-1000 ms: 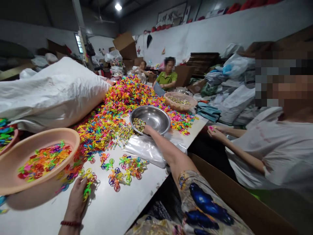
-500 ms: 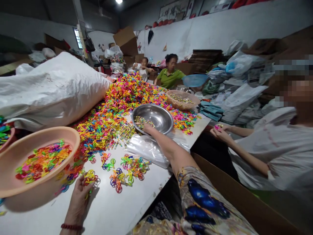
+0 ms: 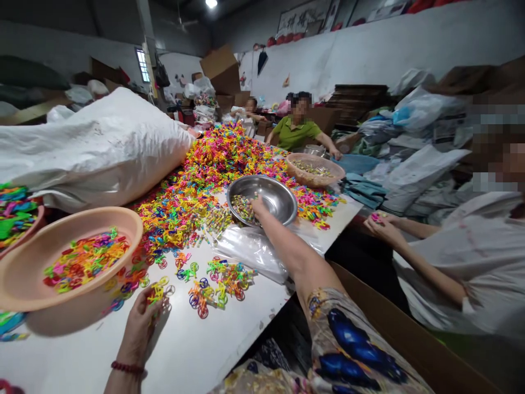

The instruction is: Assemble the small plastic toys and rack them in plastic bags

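My left hand [image 3: 139, 325] rests on the white table [image 3: 192, 355] with its fingers closed on a small yellow plastic ring piece [image 3: 156, 293]. My right hand [image 3: 259, 206] reaches far forward into the steel bowl [image 3: 279, 192], fingers down among the small pale pieces [image 3: 241, 207] heaped in it; its fingertips are hidden. A cluster of coloured ring pieces [image 3: 217, 282] lies between my two arms. A peach basin [image 3: 24, 279] holding more rings stands at my left.
A big heap of coloured rings [image 3: 213, 169] runs down the table beside a white sack [image 3: 94, 148]. A clear plastic bag [image 3: 250, 249] lies near the steel bowl. A person in white [image 3: 463, 262] sits at my right, others sit at the far end by a woven basin [image 3: 315, 169]. A cardboard box edge [image 3: 410, 339] borders my right.
My right hand has pushed slightly deeper into the steel bowl. My left hand has shifted a little right with the ring piece. The far person has lowered a blue basin.
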A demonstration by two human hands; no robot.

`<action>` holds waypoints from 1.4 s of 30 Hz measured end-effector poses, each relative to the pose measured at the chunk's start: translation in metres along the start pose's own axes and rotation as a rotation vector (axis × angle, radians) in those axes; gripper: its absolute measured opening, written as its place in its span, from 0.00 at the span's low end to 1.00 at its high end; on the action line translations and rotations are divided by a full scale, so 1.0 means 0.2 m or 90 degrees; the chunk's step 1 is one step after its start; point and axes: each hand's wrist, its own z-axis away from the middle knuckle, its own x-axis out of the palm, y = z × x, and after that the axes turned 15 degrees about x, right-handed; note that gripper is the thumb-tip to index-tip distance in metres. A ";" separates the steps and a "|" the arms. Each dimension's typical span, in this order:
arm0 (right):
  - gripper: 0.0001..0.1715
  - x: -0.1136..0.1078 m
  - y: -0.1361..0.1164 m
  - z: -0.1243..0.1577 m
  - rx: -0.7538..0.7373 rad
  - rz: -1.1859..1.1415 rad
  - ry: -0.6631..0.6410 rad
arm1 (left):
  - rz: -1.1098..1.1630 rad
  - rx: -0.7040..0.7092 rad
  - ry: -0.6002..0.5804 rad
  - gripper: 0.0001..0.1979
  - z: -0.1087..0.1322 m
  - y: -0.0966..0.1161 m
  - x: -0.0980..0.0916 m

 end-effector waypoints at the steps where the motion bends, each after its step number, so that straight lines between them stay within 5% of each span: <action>1: 0.16 -0.01 -0.03 0.01 0.019 -0.059 -0.032 | 0.010 -0.004 0.022 0.31 0.00 0.00 0.00; 5: 0.08 -0.03 -0.14 0.06 0.066 -0.208 -0.153 | 0.125 -0.003 0.116 0.24 -0.02 0.02 -0.04; 8: 0.08 0.02 -0.16 0.20 0.085 -0.275 -0.236 | 0.248 -0.018 0.057 0.18 -0.05 0.01 -0.08; 13: 0.05 0.33 -0.04 0.63 0.266 -0.351 -0.539 | 0.255 -0.103 0.004 0.12 -0.05 0.01 -0.06; 17: 0.10 0.62 0.12 1.00 0.336 -0.282 -0.658 | 0.218 -0.025 -0.045 0.09 0.00 0.03 -0.01; 23: 0.14 0.92 0.23 1.26 0.302 -0.220 -0.648 | 0.130 0.036 0.016 0.06 0.00 0.06 -0.04; 29: 0.40 0.93 0.22 1.25 0.184 -0.164 -0.526 | 0.147 0.049 0.015 0.12 -0.02 0.05 -0.07; 32: 0.28 0.89 0.22 1.23 0.098 -0.108 -0.447 | 0.119 0.099 0.023 0.16 -0.01 0.02 -0.06; 34: 0.18 0.88 0.23 1.24 0.112 -0.095 -0.464 | 0.069 0.166 0.013 0.17 0.00 0.01 -0.05; 38: 0.21 0.88 0.24 1.31 0.141 -0.103 -0.526 | 0.006 0.240 -0.024 0.16 0.05 0.01 -0.03; 42: 0.20 0.91 0.24 1.38 0.125 -0.033 -0.490 | -0.064 0.266 -0.087 0.15 0.07 0.01 -0.02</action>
